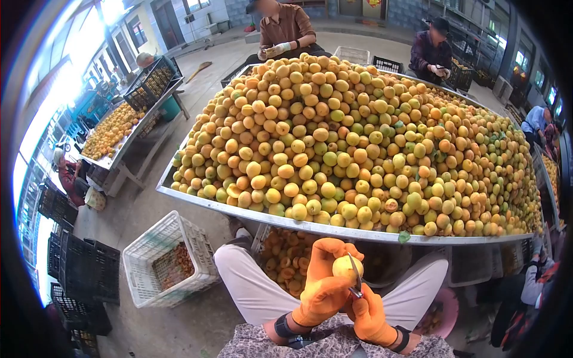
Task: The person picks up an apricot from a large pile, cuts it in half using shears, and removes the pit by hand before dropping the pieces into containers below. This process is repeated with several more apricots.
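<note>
Both my hands wear orange gloves and are held together above my lap. In my left hand (322,286) is a yellow apricot-like fruit (344,268), gripped between the fingers. My right hand (371,316) is closed round the handle of a small knife (356,278), whose blade lies against the right side of the fruit. Beyond my hands, a large heap of yellow-orange fruit (334,137) fills a metal-edged table (286,223). Below the table edge, between my knees, a crate of fruit pieces (286,256) is partly hidden by my left hand.
A white crate (136,268) with reddish pieces stands at left, near black crates (89,268). A pink basin (444,313) is beside my right leg. Two people (286,30) (431,51) sit across the table. Others work at both sides.
</note>
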Demonstrator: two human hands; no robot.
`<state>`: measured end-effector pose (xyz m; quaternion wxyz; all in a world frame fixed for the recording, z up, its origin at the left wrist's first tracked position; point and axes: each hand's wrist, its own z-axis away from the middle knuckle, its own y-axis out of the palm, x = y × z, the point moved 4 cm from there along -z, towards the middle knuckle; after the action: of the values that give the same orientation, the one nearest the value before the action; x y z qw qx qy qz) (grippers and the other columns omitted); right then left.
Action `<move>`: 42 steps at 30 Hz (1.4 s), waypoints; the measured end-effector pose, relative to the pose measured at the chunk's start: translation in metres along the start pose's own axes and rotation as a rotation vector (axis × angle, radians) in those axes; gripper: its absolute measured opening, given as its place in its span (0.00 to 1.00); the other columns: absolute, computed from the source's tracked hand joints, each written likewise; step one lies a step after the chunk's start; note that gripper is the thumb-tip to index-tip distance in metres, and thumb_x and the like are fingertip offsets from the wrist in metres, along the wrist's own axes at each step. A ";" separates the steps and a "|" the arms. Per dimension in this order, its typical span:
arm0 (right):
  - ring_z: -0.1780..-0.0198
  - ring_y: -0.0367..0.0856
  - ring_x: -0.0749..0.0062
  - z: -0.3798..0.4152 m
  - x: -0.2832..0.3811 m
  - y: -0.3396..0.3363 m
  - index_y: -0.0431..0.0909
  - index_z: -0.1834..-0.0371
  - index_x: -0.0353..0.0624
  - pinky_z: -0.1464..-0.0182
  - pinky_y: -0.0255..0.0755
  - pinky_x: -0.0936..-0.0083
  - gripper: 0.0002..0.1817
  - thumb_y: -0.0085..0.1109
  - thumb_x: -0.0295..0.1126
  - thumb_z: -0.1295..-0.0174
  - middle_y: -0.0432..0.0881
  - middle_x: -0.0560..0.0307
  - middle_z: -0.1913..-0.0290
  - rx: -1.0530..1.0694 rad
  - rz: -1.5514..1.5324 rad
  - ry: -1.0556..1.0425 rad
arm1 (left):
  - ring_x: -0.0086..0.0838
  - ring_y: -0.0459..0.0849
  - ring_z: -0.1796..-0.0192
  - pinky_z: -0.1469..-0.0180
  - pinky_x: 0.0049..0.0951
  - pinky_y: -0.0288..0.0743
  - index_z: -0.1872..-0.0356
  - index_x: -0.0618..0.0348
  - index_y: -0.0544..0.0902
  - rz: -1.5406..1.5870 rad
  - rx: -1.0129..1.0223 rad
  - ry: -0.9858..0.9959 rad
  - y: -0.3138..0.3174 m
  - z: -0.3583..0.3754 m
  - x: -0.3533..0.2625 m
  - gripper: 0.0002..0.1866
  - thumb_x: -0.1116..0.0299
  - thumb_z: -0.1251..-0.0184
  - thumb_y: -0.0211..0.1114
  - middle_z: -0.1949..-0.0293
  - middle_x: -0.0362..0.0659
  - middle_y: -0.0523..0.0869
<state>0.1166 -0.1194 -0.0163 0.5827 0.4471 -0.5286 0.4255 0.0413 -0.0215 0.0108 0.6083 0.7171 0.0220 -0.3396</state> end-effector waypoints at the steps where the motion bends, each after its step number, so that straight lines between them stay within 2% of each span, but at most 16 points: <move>1: 0.82 0.61 0.88 0.003 -0.007 0.000 0.73 0.56 0.35 0.80 0.50 0.84 0.33 0.47 0.61 0.31 0.69 0.69 0.82 0.000 0.005 -0.001 | 0.33 0.69 0.49 0.38 0.38 0.63 0.50 0.55 0.67 -0.026 0.019 0.005 0.001 0.001 0.001 0.31 0.74 0.62 0.64 0.57 0.40 0.67; 4: 0.82 0.63 0.87 0.007 -0.010 -0.006 0.73 0.52 0.34 0.79 0.52 0.84 0.34 0.45 0.61 0.31 0.70 0.69 0.82 -0.132 0.114 -0.064 | 0.34 0.70 0.48 0.42 0.36 0.66 0.48 0.55 0.64 -0.081 0.183 0.023 -0.006 -0.001 -0.001 0.32 0.75 0.59 0.66 0.53 0.44 0.68; 6: 0.81 0.64 0.87 -0.002 0.003 -0.008 0.74 0.51 0.32 0.78 0.54 0.84 0.35 0.45 0.61 0.31 0.72 0.68 0.80 0.065 0.124 -0.107 | 0.34 0.72 0.48 0.46 0.34 0.71 0.45 0.56 0.60 -0.239 0.349 0.070 -0.008 -0.001 -0.006 0.34 0.76 0.53 0.68 0.50 0.50 0.70; 10: 0.80 0.65 0.87 0.000 -0.001 -0.011 0.74 0.53 0.33 0.78 0.55 0.84 0.34 0.45 0.61 0.31 0.73 0.68 0.79 0.141 0.069 -0.013 | 0.34 0.73 0.48 0.45 0.35 0.71 0.44 0.58 0.59 -0.494 0.443 0.101 0.000 -0.002 -0.021 0.33 0.77 0.51 0.67 0.49 0.51 0.70; 13: 0.79 0.65 0.87 0.002 -0.003 -0.011 0.75 0.55 0.33 0.78 0.55 0.84 0.34 0.45 0.61 0.31 0.73 0.68 0.78 0.116 -0.022 -0.175 | 0.38 0.76 0.46 0.43 0.40 0.71 0.41 0.57 0.63 -0.508 0.518 0.195 0.007 0.001 -0.021 0.38 0.68 0.53 0.76 0.48 0.50 0.72; 16: 0.80 0.65 0.87 0.005 -0.004 -0.018 0.76 0.62 0.35 0.79 0.55 0.85 0.32 0.43 0.59 0.29 0.73 0.68 0.79 0.061 0.002 -0.189 | 0.37 0.80 0.43 0.40 0.35 0.74 0.34 0.66 0.64 -0.301 0.386 -0.368 0.000 0.010 -0.007 0.48 0.57 0.55 0.81 0.43 0.54 0.78; 17: 0.80 0.65 0.87 0.005 -0.003 -0.019 0.76 0.62 0.35 0.79 0.55 0.85 0.32 0.43 0.59 0.29 0.73 0.68 0.79 0.061 0.006 -0.189 | 0.37 0.81 0.42 0.37 0.36 0.73 0.36 0.68 0.68 -0.292 0.348 -0.438 -0.008 0.016 -0.002 0.44 0.59 0.52 0.80 0.44 0.55 0.80; 23: 0.81 0.65 0.86 0.001 0.000 -0.025 0.76 0.61 0.33 0.79 0.54 0.83 0.35 0.41 0.61 0.30 0.73 0.65 0.79 0.053 0.156 -0.272 | 0.38 0.83 0.45 0.41 0.34 0.76 0.38 0.68 0.72 -0.465 0.418 -0.315 0.006 0.010 -0.031 0.37 0.65 0.49 0.78 0.46 0.54 0.82; 25: 0.80 0.67 0.84 0.001 -0.012 -0.030 0.77 0.59 0.33 0.79 0.57 0.83 0.34 0.40 0.60 0.29 0.73 0.64 0.79 0.107 0.183 -0.253 | 0.38 0.85 0.50 0.47 0.33 0.78 0.41 0.67 0.76 -1.000 0.701 -0.036 0.019 -0.001 -0.048 0.35 0.69 0.52 0.79 0.50 0.51 0.83; 26: 0.80 0.67 0.84 -0.001 -0.013 -0.033 0.77 0.59 0.33 0.79 0.57 0.83 0.34 0.40 0.60 0.29 0.73 0.64 0.79 0.106 0.183 -0.254 | 0.38 0.85 0.55 0.51 0.32 0.79 0.43 0.66 0.78 -1.112 0.725 0.088 0.023 -0.003 -0.051 0.34 0.74 0.57 0.80 0.55 0.49 0.83; 29: 0.79 0.72 0.80 -0.002 -0.014 -0.032 0.77 0.57 0.33 0.77 0.61 0.80 0.32 0.40 0.57 0.28 0.75 0.62 0.78 0.188 0.248 -0.240 | 0.36 0.84 0.53 0.50 0.32 0.79 0.43 0.66 0.78 -1.163 0.813 0.112 0.025 -0.009 -0.059 0.36 0.75 0.59 0.81 0.54 0.49 0.83; 31: 0.81 0.72 0.55 -0.002 -0.005 -0.031 0.72 0.69 0.37 0.76 0.64 0.69 0.27 0.43 0.53 0.28 0.72 0.51 0.80 0.132 0.213 -0.406 | 0.35 0.80 0.42 0.40 0.34 0.74 0.40 0.68 0.76 -0.540 0.578 -0.319 0.009 -0.002 -0.035 0.37 0.76 0.57 0.81 0.46 0.51 0.81; 33: 0.81 0.73 0.54 -0.010 -0.001 -0.026 0.72 0.69 0.37 0.76 0.65 0.69 0.26 0.44 0.53 0.29 0.73 0.51 0.80 0.043 0.209 -0.515 | 0.29 0.79 0.41 0.40 0.28 0.75 0.37 0.67 0.73 -0.294 0.526 -0.423 0.011 0.011 -0.018 0.34 0.75 0.47 0.76 0.45 0.46 0.81; 35: 0.81 0.73 0.53 -0.012 0.007 -0.029 0.73 0.69 0.37 0.76 0.65 0.70 0.26 0.44 0.53 0.29 0.73 0.52 0.80 -0.038 0.210 -0.612 | 0.30 0.78 0.39 0.38 0.28 0.74 0.35 0.66 0.72 -0.221 0.504 -0.466 0.005 0.013 -0.017 0.35 0.76 0.45 0.75 0.41 0.48 0.79; 39: 0.82 0.72 0.57 -0.012 -0.003 -0.043 0.74 0.69 0.37 0.75 0.65 0.70 0.25 0.46 0.52 0.29 0.72 0.51 0.81 0.136 0.243 -0.372 | 0.37 0.81 0.43 0.39 0.35 0.75 0.38 0.69 0.75 -0.531 0.544 -0.336 0.010 -0.002 -0.042 0.35 0.74 0.50 0.78 0.44 0.51 0.80; 42: 0.82 0.72 0.57 -0.012 -0.011 -0.047 0.76 0.66 0.37 0.76 0.65 0.70 0.26 0.46 0.53 0.30 0.71 0.51 0.81 0.244 0.305 -0.270 | 0.34 0.81 0.44 0.44 0.32 0.78 0.41 0.66 0.78 -1.317 0.808 -0.085 0.019 -0.015 -0.058 0.32 0.78 0.51 0.77 0.45 0.49 0.81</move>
<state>0.1645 -0.1188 -0.0309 0.3776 0.4820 -0.6078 0.5057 0.0117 0.0088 0.0572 -0.0278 0.7089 0.2949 -0.6401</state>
